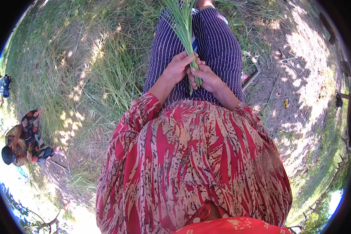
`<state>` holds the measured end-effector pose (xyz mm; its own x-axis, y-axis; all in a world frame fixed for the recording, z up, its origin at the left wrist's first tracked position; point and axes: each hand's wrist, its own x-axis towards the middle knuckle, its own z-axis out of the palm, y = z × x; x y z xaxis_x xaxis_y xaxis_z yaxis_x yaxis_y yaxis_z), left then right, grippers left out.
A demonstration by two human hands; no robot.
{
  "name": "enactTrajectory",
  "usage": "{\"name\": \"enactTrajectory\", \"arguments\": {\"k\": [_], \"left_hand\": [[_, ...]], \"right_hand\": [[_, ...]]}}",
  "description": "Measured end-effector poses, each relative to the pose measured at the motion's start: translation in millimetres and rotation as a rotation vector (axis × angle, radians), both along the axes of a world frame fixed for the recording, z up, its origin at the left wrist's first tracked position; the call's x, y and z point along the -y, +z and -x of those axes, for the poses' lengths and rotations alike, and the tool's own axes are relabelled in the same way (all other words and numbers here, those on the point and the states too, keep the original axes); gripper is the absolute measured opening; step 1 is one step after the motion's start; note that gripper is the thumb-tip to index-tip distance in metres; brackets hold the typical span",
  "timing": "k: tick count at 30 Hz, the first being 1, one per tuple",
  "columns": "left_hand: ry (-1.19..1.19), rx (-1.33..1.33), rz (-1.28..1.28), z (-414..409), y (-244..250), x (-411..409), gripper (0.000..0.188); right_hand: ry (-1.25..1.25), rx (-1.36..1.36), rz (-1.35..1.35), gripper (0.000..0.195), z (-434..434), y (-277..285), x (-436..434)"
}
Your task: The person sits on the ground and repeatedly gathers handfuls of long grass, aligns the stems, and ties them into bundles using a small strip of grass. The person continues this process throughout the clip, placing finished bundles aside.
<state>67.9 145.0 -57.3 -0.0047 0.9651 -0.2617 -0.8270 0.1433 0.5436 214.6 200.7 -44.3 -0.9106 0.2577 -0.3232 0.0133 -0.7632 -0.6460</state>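
A bundle of long green grass stalks (186,35) rises from my hands over my lap, its leafy ends fanning out past the top of the view. My left hand (179,65) grips the bundle with the thumb laid across it. Just below, my right hand (206,76) is closed around the lower stalks, thumb on top and fingers curled beneath. The cut ends (197,83) stick out under my right hand, and one flat blade hangs lower than the others. Behind the bundle are my striped trousers (222,49).
Tall grass (105,70) covers the ground on the left. A bent stick (254,73) lies beside my right leg, with a small yellow thing (286,103) farther right. One person (23,140) sits at the far left; a dark blue bundle or clothing (3,86) is beyond.
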Motion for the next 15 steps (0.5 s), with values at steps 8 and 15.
{"name": "enactTrajectory", "arguments": {"k": [8, 15], "left_hand": [[0.054, -0.297, 0.053, -6.9, -8.3, -3.0, 0.016], [-0.034, -0.112, 0.022, -4.9, 7.0, -2.5, 0.016]], "right_hand": [[-0.024, 0.151, -0.318, 0.015, 4.9, -18.6, 4.5], [0.066, 0.076, -0.003, 0.02, 0.1, -2.7, -0.1]]}}
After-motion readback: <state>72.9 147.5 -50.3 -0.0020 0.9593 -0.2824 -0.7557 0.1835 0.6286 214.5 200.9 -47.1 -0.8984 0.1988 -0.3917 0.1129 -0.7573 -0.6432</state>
